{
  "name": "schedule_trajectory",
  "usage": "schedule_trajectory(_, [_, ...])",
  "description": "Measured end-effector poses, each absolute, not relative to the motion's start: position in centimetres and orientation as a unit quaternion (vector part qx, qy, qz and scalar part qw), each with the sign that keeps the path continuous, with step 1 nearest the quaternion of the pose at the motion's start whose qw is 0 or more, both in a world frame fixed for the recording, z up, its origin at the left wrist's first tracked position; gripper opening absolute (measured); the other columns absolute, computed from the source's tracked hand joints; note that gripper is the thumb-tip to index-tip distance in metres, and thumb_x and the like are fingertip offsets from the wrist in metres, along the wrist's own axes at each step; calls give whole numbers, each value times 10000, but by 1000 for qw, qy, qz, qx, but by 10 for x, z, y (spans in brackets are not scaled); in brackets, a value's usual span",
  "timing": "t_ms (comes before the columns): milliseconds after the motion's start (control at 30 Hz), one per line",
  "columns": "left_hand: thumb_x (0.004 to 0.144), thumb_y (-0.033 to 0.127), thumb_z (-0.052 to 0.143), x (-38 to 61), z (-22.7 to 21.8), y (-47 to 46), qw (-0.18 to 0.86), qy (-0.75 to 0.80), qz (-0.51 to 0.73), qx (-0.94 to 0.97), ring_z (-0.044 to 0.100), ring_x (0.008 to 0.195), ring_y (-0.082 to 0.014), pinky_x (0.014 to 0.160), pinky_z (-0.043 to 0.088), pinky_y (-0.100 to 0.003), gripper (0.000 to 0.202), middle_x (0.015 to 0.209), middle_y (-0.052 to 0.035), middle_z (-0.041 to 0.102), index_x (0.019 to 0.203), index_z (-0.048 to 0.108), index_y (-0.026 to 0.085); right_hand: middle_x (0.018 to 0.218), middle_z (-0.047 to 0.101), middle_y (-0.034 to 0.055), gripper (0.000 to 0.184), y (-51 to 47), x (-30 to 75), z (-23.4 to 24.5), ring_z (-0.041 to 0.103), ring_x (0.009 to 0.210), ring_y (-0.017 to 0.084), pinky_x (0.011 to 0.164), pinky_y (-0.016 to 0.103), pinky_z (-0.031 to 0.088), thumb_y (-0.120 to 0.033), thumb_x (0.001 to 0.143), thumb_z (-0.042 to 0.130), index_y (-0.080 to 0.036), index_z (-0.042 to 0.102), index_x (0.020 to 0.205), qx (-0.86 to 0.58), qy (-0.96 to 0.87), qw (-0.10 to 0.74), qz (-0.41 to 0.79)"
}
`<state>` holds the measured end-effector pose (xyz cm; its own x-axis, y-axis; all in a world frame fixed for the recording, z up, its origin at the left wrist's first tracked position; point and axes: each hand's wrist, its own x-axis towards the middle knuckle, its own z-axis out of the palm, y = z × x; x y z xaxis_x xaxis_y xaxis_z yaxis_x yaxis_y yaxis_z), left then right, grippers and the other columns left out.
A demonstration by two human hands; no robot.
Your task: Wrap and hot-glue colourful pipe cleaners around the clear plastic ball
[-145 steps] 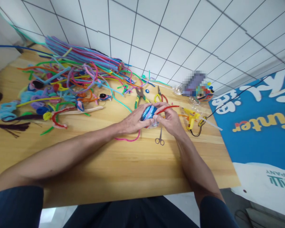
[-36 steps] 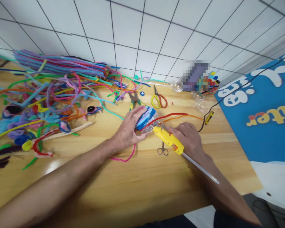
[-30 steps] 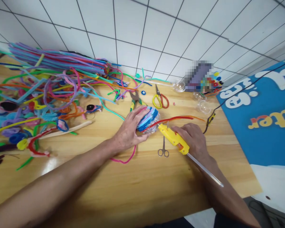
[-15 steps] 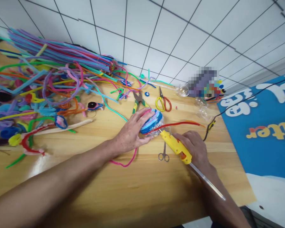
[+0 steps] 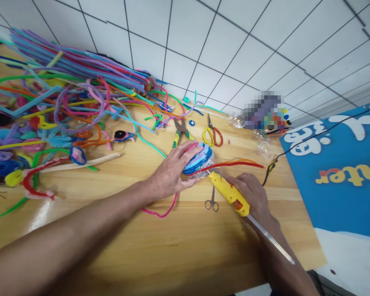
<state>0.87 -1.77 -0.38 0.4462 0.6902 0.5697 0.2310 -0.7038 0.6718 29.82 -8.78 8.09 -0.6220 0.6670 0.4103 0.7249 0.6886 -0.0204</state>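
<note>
My left hand (image 5: 169,170) is closed round a clear ball wrapped in blue, pink and lilac pipe cleaners (image 5: 200,159). A pink pipe cleaner (image 5: 160,214) hangs down below that hand. In my right hand (image 5: 253,191) is a yellow hot glue gun (image 5: 228,191), its nozzle at the lower right side of the ball; whether it touches cannot be told. A long clear glue stick (image 5: 271,238) juts from the gun's back end. From the ball a red and orange pipe cleaner (image 5: 237,164) stretches to the right, above the gun.
Beyond the ball lie pliers (image 5: 181,129), red and yellow handled scissors (image 5: 212,133) and a blue button (image 5: 191,123). Small metal scissors (image 5: 212,202) lie nearer. Loose pipe cleaners (image 5: 80,107) and a bundle (image 5: 80,63) fill the left. A black cable (image 5: 311,133) crosses a blue printed sheet (image 5: 342,197) at right.
The view has shifted slightly. Both hands keep their hold, and the glue gun's nozzle stays at the ball's lower right side. The red and orange pipe cleaner sits a little differently.
</note>
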Motion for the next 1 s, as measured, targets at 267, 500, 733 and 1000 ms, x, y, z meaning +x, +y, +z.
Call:
schedule_trajectory(267, [980, 325, 816, 9, -4, -17, 259, 280, 448, 808, 458, 1624, -376, 1319, 479, -626, 961, 1717, -170, 438, 1750, 241, 355, 903, 684, 61, 317, -92, 295, 83, 644, 817, 235, 756, 377, 522, -167, 1086, 501, -202, 669, 1352, -425, -881, 193, -69])
schedule_trajectory(500, [983, 352, 827, 10, -4, -17, 251, 282, 453, 808, 464, 1619, -375, 1310, 489, -626, 954, 1709, -171, 455, 1746, 254, 353, 885, 698, 59, 316, -92, 295, 82, 661, 800, 237, 726, 368, 526, -167, 1078, 513, -203, 669, 1352, -407, -891, 195, -55])
schedule_trajectory(733, [979, 321, 825, 9, -2, -17, 258, 278, 446, 810, 465, 1619, -384, 1304, 490, -633, 954, 1709, -190, 441, 1738, 248, 345, 867, 693, 50, 306, -92, 297, 80, 680, 783, 233, 714, 361, 541, -181, 1085, 497, -210, 680, 1328, -427, -877, 208, -73])
schedule_trajectory(1000, [983, 342, 822, 9, -3, -18, 259, 283, 439, 812, 449, 1634, -393, 1311, 478, -644, 958, 1724, -188, 428, 1741, 236, 355, 889, 706, 58, 334, -90, 296, 82, 709, 844, 260, 829, 417, 617, -242, 1095, 508, -242, 689, 1375, -408, -887, 213, -44])
